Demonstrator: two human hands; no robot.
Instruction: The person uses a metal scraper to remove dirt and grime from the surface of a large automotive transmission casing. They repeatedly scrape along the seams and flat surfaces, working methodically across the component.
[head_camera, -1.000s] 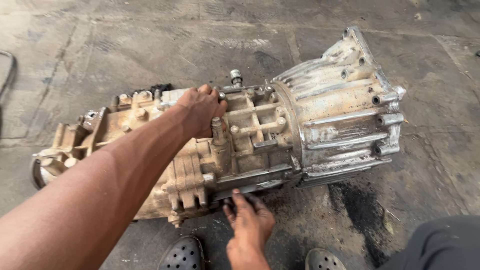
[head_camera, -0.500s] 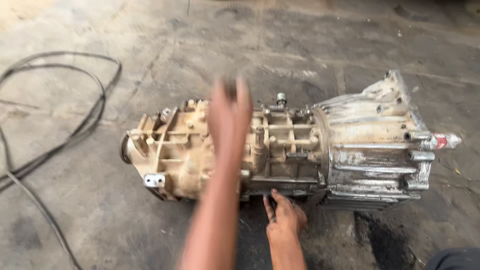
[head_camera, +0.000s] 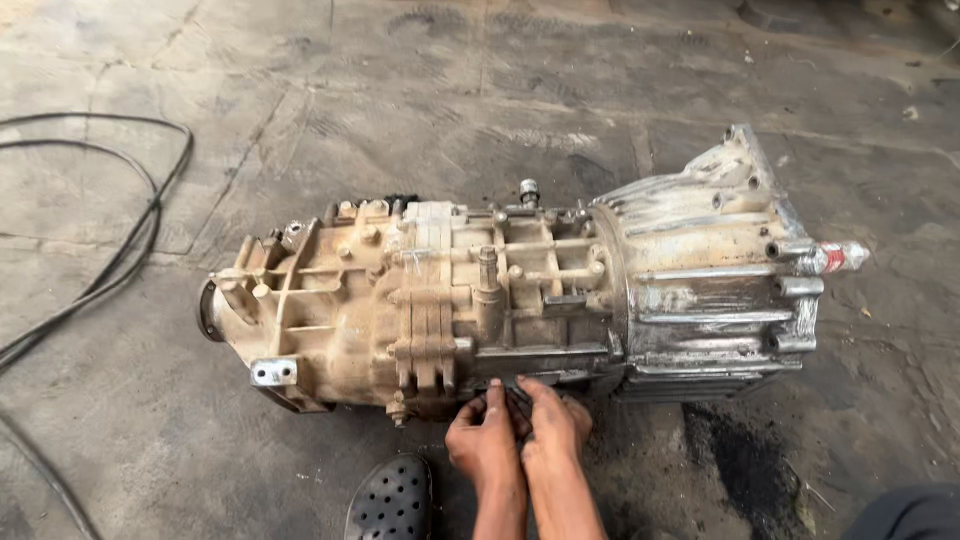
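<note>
1. Stained, cracked concrete floor (head_camera: 420, 110) is carrying a grimy gearbox housing (head_camera: 450, 300), which is lying on its side with the wider silver bell end (head_camera: 715, 275) pointing right.
2. Both hands are pressing together at the casing's near lower edge, probably because the part being worked sits low on that side.
3. The left hand (head_camera: 487, 450) is reaching in with fingers extended, tips touching the underside; whether it is gripping anything I cannot tell.
4. The right hand (head_camera: 553, 432) is lying just beside it, fingers curled toward the same spot, its hold likewise hidden.
5. A perforated black shoe (head_camera: 390, 500) is resting near the left hand.
6. Black cables (head_camera: 130, 240) are trailing well apart at left.
</note>
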